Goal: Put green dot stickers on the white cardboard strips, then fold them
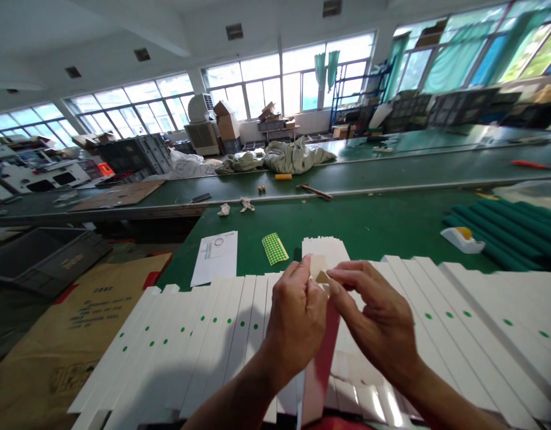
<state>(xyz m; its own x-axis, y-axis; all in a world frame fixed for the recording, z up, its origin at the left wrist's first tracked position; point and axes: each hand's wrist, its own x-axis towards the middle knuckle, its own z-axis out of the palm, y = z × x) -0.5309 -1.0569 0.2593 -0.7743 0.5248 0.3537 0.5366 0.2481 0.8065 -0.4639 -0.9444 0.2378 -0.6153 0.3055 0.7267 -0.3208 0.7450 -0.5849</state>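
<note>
The left hand [297, 319] and right hand [374, 316] close narrowly on a small cream paper piece [319, 267], apparently folded, held equally near both. Just below, white strips [230, 334] run lengthwise away from the person. A green dot sheet [274, 248] lies beyond on the green worktop [383, 227].
</note>
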